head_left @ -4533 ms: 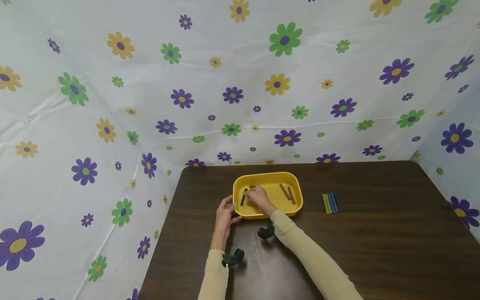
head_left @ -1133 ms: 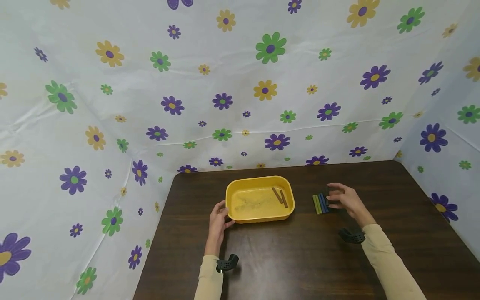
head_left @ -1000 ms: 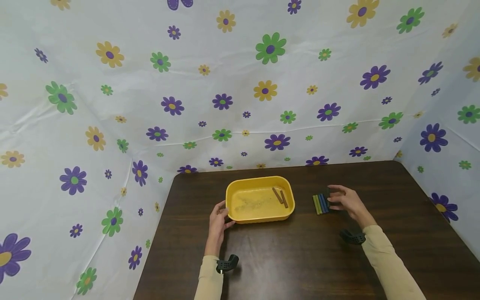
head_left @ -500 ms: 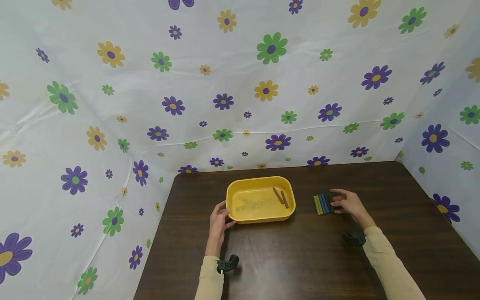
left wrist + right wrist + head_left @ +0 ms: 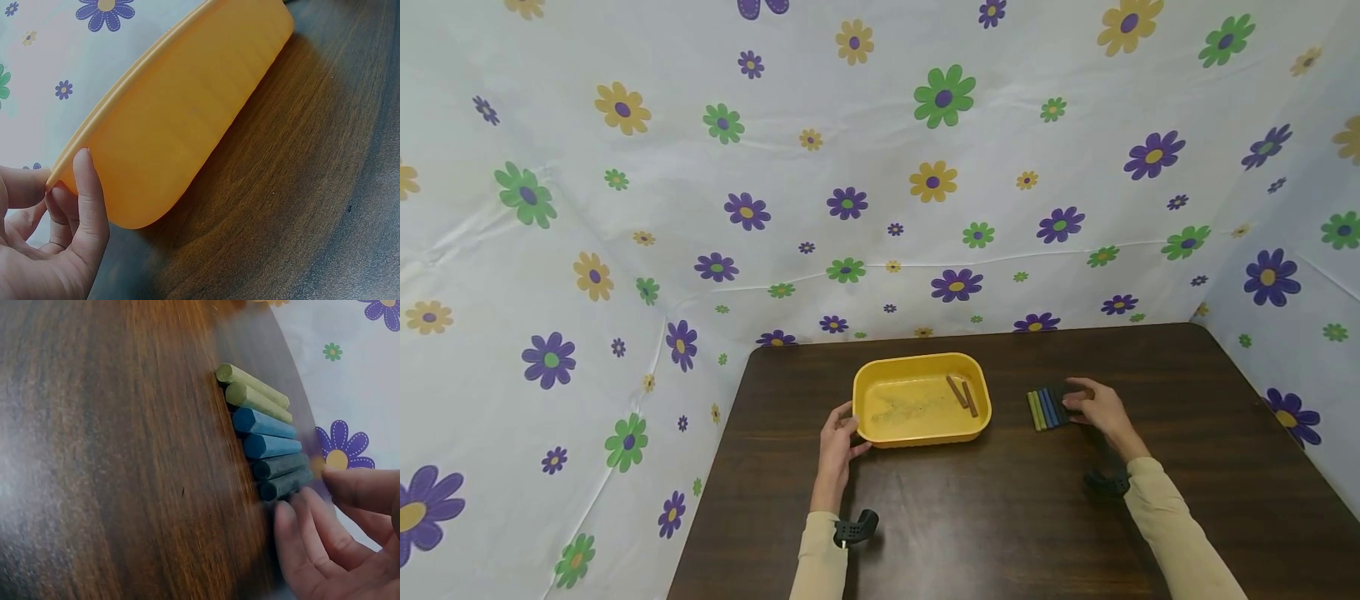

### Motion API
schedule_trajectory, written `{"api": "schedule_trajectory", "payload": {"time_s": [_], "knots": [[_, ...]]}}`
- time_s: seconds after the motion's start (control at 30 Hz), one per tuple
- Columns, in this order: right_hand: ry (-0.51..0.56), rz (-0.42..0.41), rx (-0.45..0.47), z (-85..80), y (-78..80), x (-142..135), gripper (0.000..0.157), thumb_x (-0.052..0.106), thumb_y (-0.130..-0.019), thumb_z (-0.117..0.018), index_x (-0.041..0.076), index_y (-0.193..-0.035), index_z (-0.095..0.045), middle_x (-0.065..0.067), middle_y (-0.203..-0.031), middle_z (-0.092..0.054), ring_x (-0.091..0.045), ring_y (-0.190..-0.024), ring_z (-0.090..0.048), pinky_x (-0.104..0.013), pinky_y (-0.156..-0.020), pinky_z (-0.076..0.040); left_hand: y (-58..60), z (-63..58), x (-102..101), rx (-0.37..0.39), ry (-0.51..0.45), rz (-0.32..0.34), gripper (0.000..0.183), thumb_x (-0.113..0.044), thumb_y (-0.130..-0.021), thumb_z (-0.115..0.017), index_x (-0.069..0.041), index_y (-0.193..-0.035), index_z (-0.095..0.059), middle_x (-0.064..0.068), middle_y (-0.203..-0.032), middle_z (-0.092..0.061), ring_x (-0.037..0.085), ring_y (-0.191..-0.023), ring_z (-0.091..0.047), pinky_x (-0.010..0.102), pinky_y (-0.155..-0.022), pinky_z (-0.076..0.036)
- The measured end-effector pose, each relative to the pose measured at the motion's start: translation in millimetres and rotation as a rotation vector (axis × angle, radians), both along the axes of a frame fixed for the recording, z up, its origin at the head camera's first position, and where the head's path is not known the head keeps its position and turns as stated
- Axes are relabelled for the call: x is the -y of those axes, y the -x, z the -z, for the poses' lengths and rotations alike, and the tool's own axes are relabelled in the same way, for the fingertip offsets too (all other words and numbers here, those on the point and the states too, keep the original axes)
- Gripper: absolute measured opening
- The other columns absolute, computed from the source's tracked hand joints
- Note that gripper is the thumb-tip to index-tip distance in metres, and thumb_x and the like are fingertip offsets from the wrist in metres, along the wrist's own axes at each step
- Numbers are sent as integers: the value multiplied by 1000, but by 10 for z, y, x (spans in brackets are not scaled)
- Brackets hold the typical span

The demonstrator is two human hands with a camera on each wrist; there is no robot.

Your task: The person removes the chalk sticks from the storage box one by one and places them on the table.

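My left hand [image 5: 835,446] pinches the left rim of a yellow plastic tray [image 5: 181,112] between thumb and fingers. Two brown chalk sticks [image 5: 962,395] lie inside it, at the right. On the table right of the tray, several chalk sticks lie side by side in a row: two yellow-green [image 5: 259,394], two blue [image 5: 272,434] and two black [image 5: 284,475]. At the black end is my right hand [image 5: 1101,410], its fingertips loosely bent beside the outermost black stick. Thumb and fingers stand apart, and whether they touch the stick is hard to tell.
A dark brown wooden table [image 5: 962,517] bears everything. Flower-printed white cloth [image 5: 820,100] hangs behind it and at both sides. Each wrist wears a black camera mount [image 5: 856,527]. Dark smudges mark the tray's floor.
The right hand has left the tray, where a black stick lay, and moved right to the row. Two black sticks now end the row beside the blue ones. The left hand stays on the tray.
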State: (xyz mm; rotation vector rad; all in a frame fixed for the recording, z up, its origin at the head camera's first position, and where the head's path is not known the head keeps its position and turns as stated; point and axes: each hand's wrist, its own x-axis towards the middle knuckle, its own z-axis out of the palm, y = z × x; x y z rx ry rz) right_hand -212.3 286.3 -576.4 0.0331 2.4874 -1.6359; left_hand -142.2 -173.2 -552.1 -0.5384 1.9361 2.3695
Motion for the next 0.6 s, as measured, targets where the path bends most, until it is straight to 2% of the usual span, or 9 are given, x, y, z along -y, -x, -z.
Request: {"api": "schedule_trajectory", "payload": {"time_s": [0.13, 0.23, 0.43, 0.6], "knots": [[15, 67, -13, -26, -23, 16, 47, 12, -99, -50, -8, -140, -39, -33, -120, -56, -27, -97, -64, -36, -75, -57, -50, -130, -17, -6, 18, 17, 44, -10, -99, -48, 1, -141, -40, 33, -124, -45, 50, -108, -50, 38, -71, -57], [34, 107, -19, -68, -34, 34, 45, 16, -100, -48, -9, -137, -41, -32, -119, -56, -27, -96, -64, -35, -75, -57, -76, -181, -28, -6, 19, 19, 45, -11, -99, -49, 0, -141, -40, 33, -125, -45, 50, -109, -49, 39, -72, -57], [82, 141, -38, -173, -15, 96, 47, 23, -101, -49, -9, -134, -44, -29, -117, -59, -18, -90, -64, -33, -74, -57, -75, -178, -29, -10, 11, 15, 44, -10, -99, -49, 0, -141, -40, 33, -124, -45, 49, -108, -50, 41, -73, -57], [106, 116, -61, -277, -11, 173, 48, 25, -101, -48, -9, -135, -44, -30, -118, -58, -9, -88, -64, -30, -74, -57, -71, -175, -27, -4, 5, 12, 44, -10, -99, -50, 0, -140, -41, 32, -124, -45, 49, -108, -50, 41, -73, -57]]}}
